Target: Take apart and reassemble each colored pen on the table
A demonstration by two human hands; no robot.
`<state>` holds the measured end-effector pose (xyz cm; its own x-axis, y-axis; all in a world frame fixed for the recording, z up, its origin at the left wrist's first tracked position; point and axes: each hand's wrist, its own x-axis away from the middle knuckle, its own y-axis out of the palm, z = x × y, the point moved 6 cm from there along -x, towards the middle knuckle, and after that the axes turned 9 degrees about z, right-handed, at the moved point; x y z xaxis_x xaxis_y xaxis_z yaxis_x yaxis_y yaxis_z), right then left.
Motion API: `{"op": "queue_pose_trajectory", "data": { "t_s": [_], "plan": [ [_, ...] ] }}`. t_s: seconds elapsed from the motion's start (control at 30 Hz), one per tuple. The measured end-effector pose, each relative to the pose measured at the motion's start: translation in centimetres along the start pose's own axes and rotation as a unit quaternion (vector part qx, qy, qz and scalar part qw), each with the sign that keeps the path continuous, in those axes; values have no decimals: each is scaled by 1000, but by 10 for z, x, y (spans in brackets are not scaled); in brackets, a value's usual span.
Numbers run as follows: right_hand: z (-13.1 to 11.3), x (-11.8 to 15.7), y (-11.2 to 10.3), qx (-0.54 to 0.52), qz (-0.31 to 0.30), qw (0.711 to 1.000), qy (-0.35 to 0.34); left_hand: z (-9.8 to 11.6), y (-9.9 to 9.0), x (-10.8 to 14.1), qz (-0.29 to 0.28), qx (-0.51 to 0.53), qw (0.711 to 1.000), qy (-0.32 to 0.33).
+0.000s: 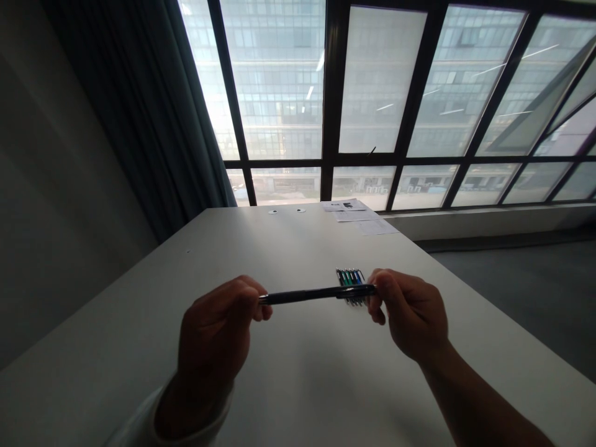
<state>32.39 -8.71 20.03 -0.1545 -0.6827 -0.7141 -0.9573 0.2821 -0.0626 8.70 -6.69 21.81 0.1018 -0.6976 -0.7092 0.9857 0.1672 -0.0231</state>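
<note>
From my remote station, I see a black pen point(316, 295) held in the air over a pale worktop point(116, 323), pinched near its ends by the left hand point(218, 329) and the right hand point(412, 313). The hands stand apart, both clamped on the barrel, with its middle bare between them.

The main risk, as I judge it, lies in that narrow hold: only fingertips carry the pen, so a slackened grip on either side could let it tip and drop. It would then land on a cluster of pens with coloured clips point(350, 277) lying on the worktop just below the right hand, and could knock them out of line. Glare from the tall office windows point(372, 81) also darkens both hands on my feed, making it harder for me to read slight finger slips.

The pen's long axis runs almost level across the view, rising slightly toward the right hand. A silvery end pokes out at the left hand, though I cannot tell whether that is the writing tip. Loose papers point(356, 214) lie at the far edge of the worktop.
</note>
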Motion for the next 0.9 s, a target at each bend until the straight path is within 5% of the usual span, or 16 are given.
{"op": "queue_pose_trajectory", "data": {
  "t_s": [0.17,0.33,0.5,0.57,0.67,0.77,0.9],
  "plan": [
    [2,-1,3,-2,-34,999,11,-5,-3,1,44,-13,999,-23],
    [7,7,25,-4,-158,986,61,-22,-4,0,96,81,984,-128],
    [8,25,58,54,-300,952,34,-18,16,11,-22,154,977,-145],
    [8,29,63,78,-330,940,22,-12,25,18,-99,114,983,-105],
    [6,23,54,59,-282,957,19,0,36,25,-177,-21,981,70],
    [3,14,37,28,-203,979,9,4,45,30,-200,-122,948,217],
    [4,10,31,69,-183,981,5,1,50,34,-203,-177,923,274]
  ]
}}
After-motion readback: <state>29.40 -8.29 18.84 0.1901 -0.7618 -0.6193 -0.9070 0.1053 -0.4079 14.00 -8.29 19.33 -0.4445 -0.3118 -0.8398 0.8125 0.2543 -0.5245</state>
